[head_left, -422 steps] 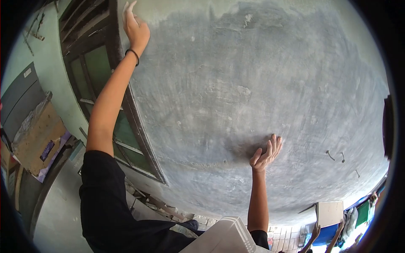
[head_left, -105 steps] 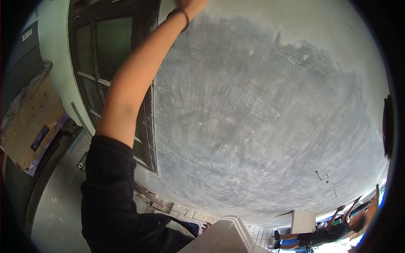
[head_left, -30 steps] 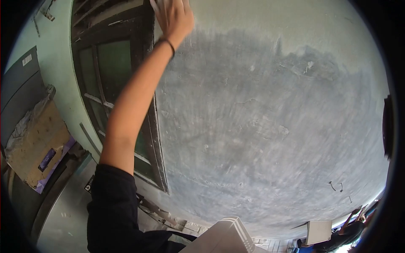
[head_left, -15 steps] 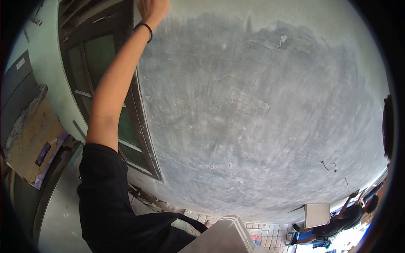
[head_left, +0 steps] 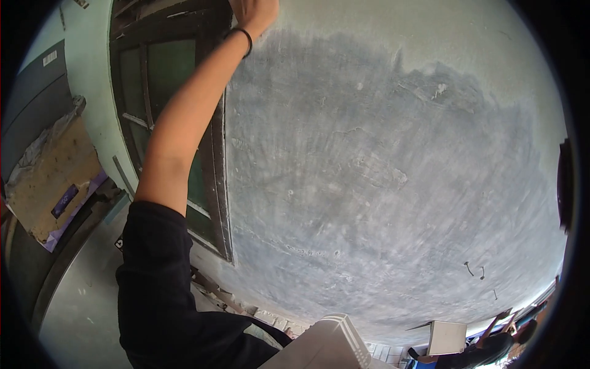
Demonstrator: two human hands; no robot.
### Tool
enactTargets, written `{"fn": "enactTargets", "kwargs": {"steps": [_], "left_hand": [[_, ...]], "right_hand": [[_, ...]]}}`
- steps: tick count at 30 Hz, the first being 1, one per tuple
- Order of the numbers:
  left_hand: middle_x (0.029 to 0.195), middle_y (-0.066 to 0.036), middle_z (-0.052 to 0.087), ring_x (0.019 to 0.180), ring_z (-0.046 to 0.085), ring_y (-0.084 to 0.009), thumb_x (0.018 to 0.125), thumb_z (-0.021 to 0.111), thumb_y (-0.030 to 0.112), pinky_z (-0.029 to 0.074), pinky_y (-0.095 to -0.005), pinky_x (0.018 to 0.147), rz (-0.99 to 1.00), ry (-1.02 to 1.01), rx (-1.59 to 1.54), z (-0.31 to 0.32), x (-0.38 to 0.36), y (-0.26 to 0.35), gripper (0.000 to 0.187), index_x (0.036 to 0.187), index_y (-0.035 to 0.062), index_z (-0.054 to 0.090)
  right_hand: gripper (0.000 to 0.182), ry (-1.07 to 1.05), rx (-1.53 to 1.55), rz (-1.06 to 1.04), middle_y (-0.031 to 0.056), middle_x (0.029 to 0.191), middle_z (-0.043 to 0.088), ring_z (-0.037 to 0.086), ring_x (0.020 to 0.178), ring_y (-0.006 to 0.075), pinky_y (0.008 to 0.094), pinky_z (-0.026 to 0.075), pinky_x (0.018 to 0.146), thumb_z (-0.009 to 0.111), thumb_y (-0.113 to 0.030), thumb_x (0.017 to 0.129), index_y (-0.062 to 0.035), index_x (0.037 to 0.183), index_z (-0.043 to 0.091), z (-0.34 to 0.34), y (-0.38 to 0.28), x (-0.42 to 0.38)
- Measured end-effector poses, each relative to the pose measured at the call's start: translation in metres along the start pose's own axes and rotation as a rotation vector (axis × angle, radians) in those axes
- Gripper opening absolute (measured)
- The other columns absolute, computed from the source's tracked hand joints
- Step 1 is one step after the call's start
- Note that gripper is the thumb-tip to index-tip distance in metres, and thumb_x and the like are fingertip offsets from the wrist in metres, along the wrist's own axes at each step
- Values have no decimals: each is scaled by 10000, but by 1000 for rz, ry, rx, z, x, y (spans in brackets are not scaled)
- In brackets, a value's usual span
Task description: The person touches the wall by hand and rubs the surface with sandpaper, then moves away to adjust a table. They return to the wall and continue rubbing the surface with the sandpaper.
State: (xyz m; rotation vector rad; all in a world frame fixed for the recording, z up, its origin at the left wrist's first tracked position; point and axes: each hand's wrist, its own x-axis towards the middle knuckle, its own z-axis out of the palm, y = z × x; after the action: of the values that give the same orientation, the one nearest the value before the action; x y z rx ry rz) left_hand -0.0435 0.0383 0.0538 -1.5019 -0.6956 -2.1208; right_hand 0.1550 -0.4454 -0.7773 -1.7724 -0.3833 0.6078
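Observation:
My left arm is raised across the left half of the view, in a black sleeve with a black band round the wrist. At the top edge, my left hand (head_left: 257,13) is beside the dark window frame (head_left: 215,154) and close to the grey, patchy wall (head_left: 344,172). The picture's edge cuts off its fingers, so their hold and any contact with the wall cannot be made out. My right hand is out of view.
A pale slotted object (head_left: 326,344) juts up at the bottom centre. A worn board (head_left: 58,178) leans at the left. Nails (head_left: 468,269) stick out of the wall. Low at the right are a white panel (head_left: 447,338) and another person (head_left: 491,350).
The view has shifted, so the window and wall sit further right at the top. My raised hand appears further right and slightly lower. The other person shows lower, nearer the bottom edge.

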Motion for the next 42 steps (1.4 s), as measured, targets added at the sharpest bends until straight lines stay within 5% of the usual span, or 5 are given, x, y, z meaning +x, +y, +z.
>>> {"fn": "enactTargets", "kwargs": {"steps": [9, 15, 20, 36, 42], "left_hand": [[1679, -212, 158, 1554, 122, -397, 1108, 263, 391, 90, -547, 1242, 132, -196, 58, -27, -70, -8, 578, 1606, 100, 245], [1679, -207, 163, 1551, 137, -397, 1107, 261, 394, 101, -553, 1239, 4, -25, 14, -11, -20, -35, 576, 1610, 115, 243], [1677, -211, 167, 1543, 155, -409, 1104, 261, 418, 118, -545, 1237, 55, -172, 19, -35, -76, -33, 590, 1612, 118, 239], [1669, -219, 190, 1534, 199, -395, 1107, 267, 409, 165, -537, 1222, 91, -54, -55, -21, -31, -48, 580, 1606, 114, 266], [1669, -221, 188, 1532, 198, -404, 1108, 265, 417, 142, -568, 1216, 48, 57, 48, -21, -32, -51, 585, 1615, 127, 247]], "right_hand": [[587, 30, 4, -111, 275, 1128, 618, 658, 999, 355, 407, 591, 783, 381, -457, 1081, 67, 1312, 511, -5, 18, -12], [583, -10, -38, -99, 275, 1124, 622, 659, 1013, 346, 412, 584, 801, 371, -465, 1087, 51, 1310, 526, -9, 19, 13], [573, -9, -98, -139, 269, 1084, 644, 691, 902, 340, 397, 580, 765, 354, -456, 1093, 45, 1305, 533, -1, 22, 17], [577, 4, -63, -76, 287, 1122, 628, 673, 1006, 351, 405, 595, 801, 340, -442, 1088, 58, 1297, 538, 15, -22, 4], [569, -86, -129, -151, 271, 1058, 653, 693, 887, 349, 409, 579, 759, 356, -441, 1083, 51, 1298, 546, 24, -17, 15]]}}
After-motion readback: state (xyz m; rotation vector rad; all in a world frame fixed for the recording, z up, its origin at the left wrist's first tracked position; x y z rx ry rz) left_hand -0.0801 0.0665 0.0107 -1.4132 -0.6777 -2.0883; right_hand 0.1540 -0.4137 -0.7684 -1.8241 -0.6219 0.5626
